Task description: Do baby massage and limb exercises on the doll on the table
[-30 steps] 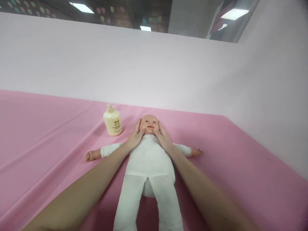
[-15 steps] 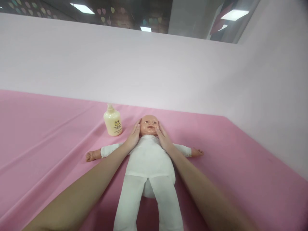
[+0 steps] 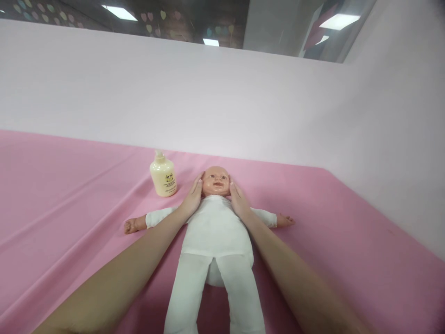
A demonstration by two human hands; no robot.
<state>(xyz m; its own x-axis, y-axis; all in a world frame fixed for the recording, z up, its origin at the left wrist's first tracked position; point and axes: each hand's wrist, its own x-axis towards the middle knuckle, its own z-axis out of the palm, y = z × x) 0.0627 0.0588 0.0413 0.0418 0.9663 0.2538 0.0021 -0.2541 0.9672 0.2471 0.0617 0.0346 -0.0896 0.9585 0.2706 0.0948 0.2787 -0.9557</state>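
A baby doll in white clothes lies on its back on a pink cloth, its arms stretched out sideways and its head towards the wall. Against the left side of the doll's head rests my left hand, fingers stretched out along it. My right hand lies along the other side of the head, also with straight fingers. The head is between both hands, and some fingertips are hidden beside it. Neither hand is closed around anything.
A pale yellow pump bottle stands upright on the cloth, left of the doll's head. Behind the cloth rises a white wall, with a dark window above it. Folds run across the cloth at the left.
The thumb of my right hand has moved right, off the doll's cheek to the side of the head. My left hand has hardly moved.
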